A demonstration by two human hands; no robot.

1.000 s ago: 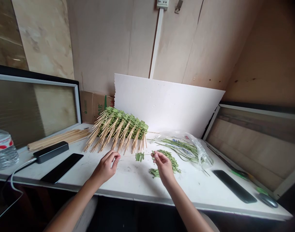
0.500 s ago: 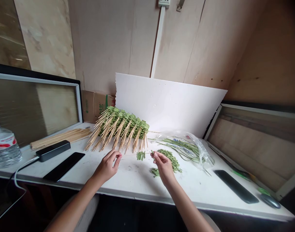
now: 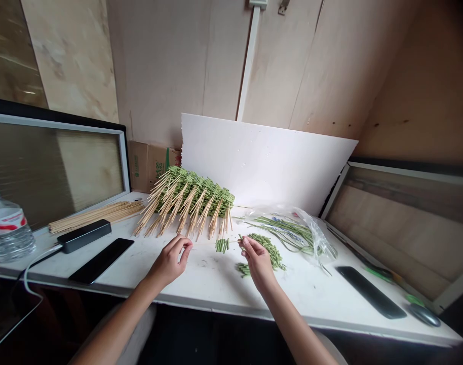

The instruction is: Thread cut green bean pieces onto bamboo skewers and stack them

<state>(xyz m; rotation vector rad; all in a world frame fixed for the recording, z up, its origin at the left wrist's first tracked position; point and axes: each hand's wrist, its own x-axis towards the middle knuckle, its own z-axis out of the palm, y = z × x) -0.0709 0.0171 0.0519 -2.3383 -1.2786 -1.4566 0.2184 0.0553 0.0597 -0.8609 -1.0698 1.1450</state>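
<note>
A thin bamboo skewer (image 3: 233, 242) spans the gap between my two hands, with several short green bean pieces (image 3: 222, 246) threaded side by side on it. My left hand (image 3: 174, 258) pinches the skewer's left end; that stretch is hard to see against the white table. At the other end, my right hand (image 3: 255, 255) is closed on a single bean piece (image 3: 240, 240) at the skewer's tip. Beneath and beside the right hand lies a heap of loose cut bean pieces (image 3: 271, 251). Behind the hands stand stacked finished bean skewers (image 3: 201, 190), their bare sticks pointing toward me.
Loose bamboo skewers (image 3: 102, 215), a black power bank (image 3: 84, 236), a phone (image 3: 101, 261) and a water bottle (image 3: 9, 228) are on the left. On the right are long green stems (image 3: 288, 233) in a clear plastic bag (image 3: 313, 228), a dark slab (image 3: 370, 293) and a mouse (image 3: 424, 314).
Both hands stay almost in place, and the threaded skewer looks the same. The view has shifted very slightly.
</note>
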